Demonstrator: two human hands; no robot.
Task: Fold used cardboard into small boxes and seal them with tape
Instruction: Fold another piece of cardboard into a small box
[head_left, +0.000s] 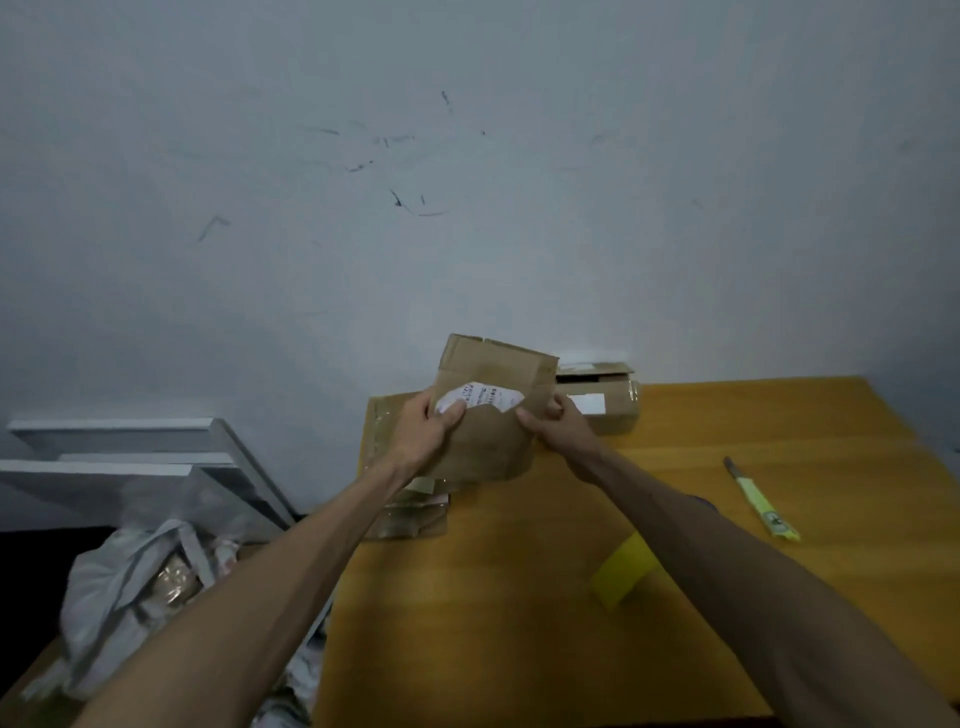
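Over the table (519, 613), left hand (423, 428) and right hand (557, 423) pinch cardboard (493, 371) upright (flaps up).

Field notes, wearer's body only.
- Left hand (423, 431), right hand (558, 423): both bare.
- Left forearm (291, 571), right forearm (753, 571): bare along whole visible length, wrist to frame edge.
- Build slender; tendon lines and wrist bone stand out on left forearm.
- Right forearm in shadow, surface detail dim.
- Small dark patch (701, 501) on upper side of right forearm; blurred, cannot tell whether mark or shadow.
- Fingers (451, 413) slim; nails too small to make out.
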